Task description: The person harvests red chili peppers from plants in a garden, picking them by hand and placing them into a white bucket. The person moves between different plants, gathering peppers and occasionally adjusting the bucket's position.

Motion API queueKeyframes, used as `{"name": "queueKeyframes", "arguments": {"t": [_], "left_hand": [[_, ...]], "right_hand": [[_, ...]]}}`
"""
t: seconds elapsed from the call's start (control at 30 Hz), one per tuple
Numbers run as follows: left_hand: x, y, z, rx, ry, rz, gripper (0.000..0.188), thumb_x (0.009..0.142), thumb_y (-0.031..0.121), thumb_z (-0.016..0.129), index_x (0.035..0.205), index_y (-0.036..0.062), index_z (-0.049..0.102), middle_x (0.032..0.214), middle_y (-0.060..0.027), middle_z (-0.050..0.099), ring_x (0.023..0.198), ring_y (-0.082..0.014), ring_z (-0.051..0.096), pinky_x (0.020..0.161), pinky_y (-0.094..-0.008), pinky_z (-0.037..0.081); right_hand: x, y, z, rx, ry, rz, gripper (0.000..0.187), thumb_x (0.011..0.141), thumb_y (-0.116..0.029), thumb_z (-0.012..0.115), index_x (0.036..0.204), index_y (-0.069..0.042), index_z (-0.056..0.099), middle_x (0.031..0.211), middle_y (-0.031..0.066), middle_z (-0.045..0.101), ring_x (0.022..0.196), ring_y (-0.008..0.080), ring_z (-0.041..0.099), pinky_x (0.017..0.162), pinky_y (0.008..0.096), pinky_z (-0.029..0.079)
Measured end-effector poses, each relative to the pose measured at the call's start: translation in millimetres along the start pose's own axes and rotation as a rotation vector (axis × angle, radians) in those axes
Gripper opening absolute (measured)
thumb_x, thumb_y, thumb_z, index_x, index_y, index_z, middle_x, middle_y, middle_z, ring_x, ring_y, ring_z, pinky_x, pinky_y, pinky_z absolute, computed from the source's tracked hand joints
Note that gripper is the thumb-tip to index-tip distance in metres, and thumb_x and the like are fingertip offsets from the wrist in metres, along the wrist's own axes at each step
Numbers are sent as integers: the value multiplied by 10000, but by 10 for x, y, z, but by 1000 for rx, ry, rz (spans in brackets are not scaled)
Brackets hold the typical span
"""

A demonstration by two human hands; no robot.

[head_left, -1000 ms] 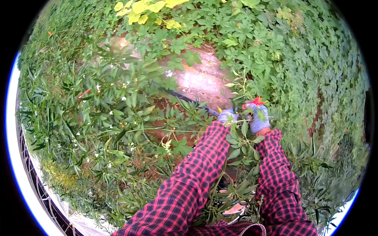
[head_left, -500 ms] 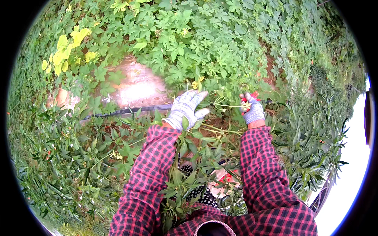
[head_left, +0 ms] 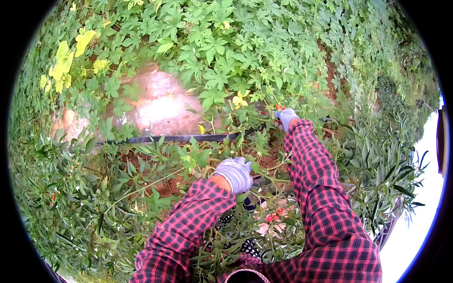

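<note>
My right hand (head_left: 286,119), in a pale grey glove, reaches forward to the edge of the vines. Its fingers are closed around red chili peppers (head_left: 279,107), of which only a small red part shows. My left hand (head_left: 236,175), gloved alike, is lower and nearer to me, down among the stems of a pepper plant (head_left: 269,177). Its fingers look curled in, and whatever they hold is hidden behind the hand and leaves. Several red peppers (head_left: 272,217) show below, between my forearms, on something pale pink.
Dense leafy vines (head_left: 217,47) cover the ground ahead. A shiny plastic sheet (head_left: 165,101) shows through them, with a black hose (head_left: 174,138) along its near side. Pepper plants (head_left: 75,188) crowd the left, and more (head_left: 377,155) stand at the right.
My left hand has drawn back toward me and down into the pepper plant, its spread fingers now curled. My right hand has shifted slightly left and forward, still with red peppers.
</note>
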State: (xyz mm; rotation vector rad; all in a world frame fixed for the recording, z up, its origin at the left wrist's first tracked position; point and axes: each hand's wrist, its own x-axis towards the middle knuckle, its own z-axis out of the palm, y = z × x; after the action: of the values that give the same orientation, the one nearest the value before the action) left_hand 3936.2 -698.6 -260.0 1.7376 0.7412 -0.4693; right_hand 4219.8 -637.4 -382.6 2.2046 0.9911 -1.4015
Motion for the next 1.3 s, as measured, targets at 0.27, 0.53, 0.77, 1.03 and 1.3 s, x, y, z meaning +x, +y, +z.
{"name": "queueKeyframes", "arguments": {"t": [0.27,0.53,0.77,1.03,1.3], "left_hand": [[-90,-22,198,14,280,109,406,805,296,455,1137,70,515,1112,-167,513,982,-314,535,863,-394,423],[-114,-3,58,-56,159,37,416,819,327,445,1170,109,495,1160,-164,483,971,-318,544,824,-421,437],[-102,8,17,21,88,26,448,821,325,447,1207,98,479,1198,-146,474,998,-310,535,850,-421,419],[-85,-1,-58,128,97,80,402,778,263,480,1139,91,523,1047,-163,553,929,-330,550,815,-418,438],[-78,21,-148,111,37,44,402,765,248,486,1126,81,538,1067,-180,554,915,-341,560,801,-416,449]], "right_hand": [[238,183,187,-612,-47,-522,413,626,-244,694,990,-80,590,914,155,615,880,313,579,770,386,456],[-322,-107,333,985,-95,-86,117,788,-143,609,842,-56,554,659,34,556,490,108,515,371,212,377],[-566,-155,239,1107,-148,-154,113,784,-130,626,784,-38,562,628,35,538,431,102,454,345,228,327],[-648,139,534,1978,-291,-172,162,828,-140,591,907,-36,494,732,87,553,408,110,405,325,219,275],[-883,428,661,2292,-501,-221,127,895,-210,498,891,-83,505,617,21,486,368,81,338,304,215,263]]}}
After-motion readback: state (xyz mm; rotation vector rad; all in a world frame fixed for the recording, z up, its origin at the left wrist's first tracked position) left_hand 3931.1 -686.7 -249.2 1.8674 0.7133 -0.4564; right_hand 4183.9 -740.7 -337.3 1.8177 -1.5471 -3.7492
